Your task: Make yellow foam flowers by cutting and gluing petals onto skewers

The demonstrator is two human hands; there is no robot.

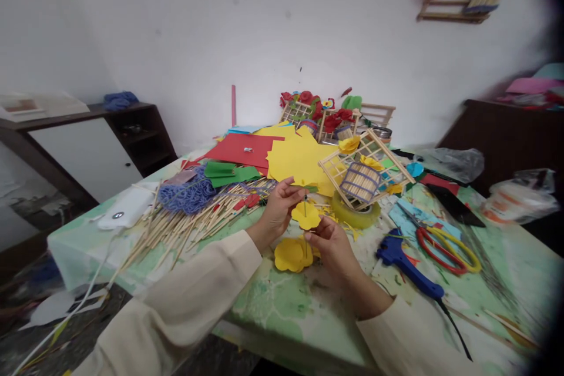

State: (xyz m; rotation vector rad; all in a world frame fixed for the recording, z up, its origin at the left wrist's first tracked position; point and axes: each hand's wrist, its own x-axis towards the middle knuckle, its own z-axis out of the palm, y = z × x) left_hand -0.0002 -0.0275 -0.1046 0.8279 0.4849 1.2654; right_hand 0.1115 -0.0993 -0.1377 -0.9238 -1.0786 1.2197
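A yellow paper flower [305, 215] on a thin dark stem is held up between my two hands, above the table. My left hand [278, 211] pinches at the upper end of the stem, just over the petals, near a bit of green. From below and to the right, my right hand [331, 242] closes thumb and fingers on the flower's lower edge and stem. Right under it, more cut yellow paper flowers [289, 255] lie in a small pile on the green-patterned tablecloth [282, 299]. The exact grip points are small and partly covered by fingers.
To the right lie a blue glue gun [408, 264], red-and-yellow scissors [445, 247] and thin wires [489, 270]. Ahead are a stick frame [365, 171], a tape roll [370, 215] and yellow paper [295, 158]. Wooden sticks [176, 241] and purple yarn [187, 191] lie left.
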